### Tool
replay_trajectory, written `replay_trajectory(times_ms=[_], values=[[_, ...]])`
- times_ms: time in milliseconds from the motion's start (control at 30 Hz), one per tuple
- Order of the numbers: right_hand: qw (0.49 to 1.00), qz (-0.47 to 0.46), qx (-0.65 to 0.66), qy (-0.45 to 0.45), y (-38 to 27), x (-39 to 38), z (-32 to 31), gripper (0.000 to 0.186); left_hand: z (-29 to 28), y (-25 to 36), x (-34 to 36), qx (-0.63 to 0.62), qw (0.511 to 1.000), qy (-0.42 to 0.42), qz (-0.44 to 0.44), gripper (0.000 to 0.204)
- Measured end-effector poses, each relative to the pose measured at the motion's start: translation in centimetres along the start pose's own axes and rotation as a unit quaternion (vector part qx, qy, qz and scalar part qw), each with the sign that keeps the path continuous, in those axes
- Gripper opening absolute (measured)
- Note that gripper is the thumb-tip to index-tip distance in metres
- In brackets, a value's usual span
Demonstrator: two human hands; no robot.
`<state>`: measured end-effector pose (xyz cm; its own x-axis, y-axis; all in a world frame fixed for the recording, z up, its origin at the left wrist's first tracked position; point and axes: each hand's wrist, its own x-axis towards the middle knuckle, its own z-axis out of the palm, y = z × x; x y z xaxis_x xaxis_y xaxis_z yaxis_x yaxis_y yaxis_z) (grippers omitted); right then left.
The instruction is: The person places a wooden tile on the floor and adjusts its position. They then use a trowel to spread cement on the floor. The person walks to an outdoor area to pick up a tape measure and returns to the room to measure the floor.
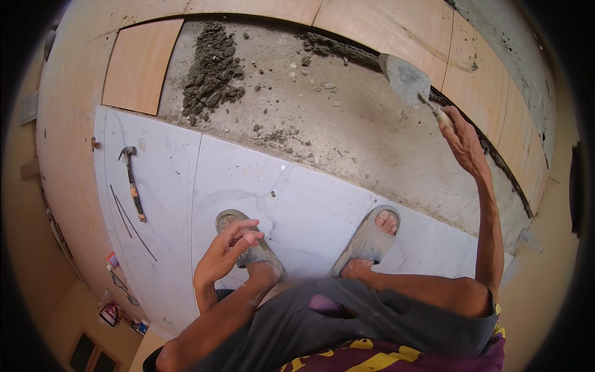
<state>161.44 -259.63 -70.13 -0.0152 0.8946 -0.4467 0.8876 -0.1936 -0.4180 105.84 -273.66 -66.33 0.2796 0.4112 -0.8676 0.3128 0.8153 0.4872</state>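
My right hand [462, 137] is closed round the handle of a masonry trowel [407, 80], reaching out to the far right. The trowel's grey blade lies at the edge of the wood-coloured tiles [406, 28], by a dark line of mortar [341, 48]. Above my left foot, my left hand [226, 249] hangs with its fingers apart and nothing in them. A heap of crumbly dark mortar [211, 74] sits on the bare rough floor [365, 124], next to a single wood-coloured tile [142, 67].
I squat on white marbled tiles [291, 192], feet in grey sandals [370, 239]. A claw hammer [132, 184] and thin dark rods [133, 220] lie at the left. Small items [111, 313] stand at the lower left. Mortar crumbs [279, 133] dot the bare strip.
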Motion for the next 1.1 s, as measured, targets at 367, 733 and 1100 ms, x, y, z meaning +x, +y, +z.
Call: replay_trajectory(times_ms=[367,733,1100], values=[[0.697,0.0,0.664,-0.269,-32.5,8.2,21.9,0.027,-0.8,-4.9,0.2,-0.024,1.0,-0.01,0.005,0.047],[0.564,0.141,0.811,-0.062,-25.5,13.2,22.5,0.026,-0.3,-4.3,0.9,-0.033,0.999,0.038,-0.008,0.047],[0.598,0.178,0.782,-0.003,-16.5,3.1,19.7,0.031,0.1,-4.6,1.9,0.012,0.999,0.046,-0.027,0.05]])
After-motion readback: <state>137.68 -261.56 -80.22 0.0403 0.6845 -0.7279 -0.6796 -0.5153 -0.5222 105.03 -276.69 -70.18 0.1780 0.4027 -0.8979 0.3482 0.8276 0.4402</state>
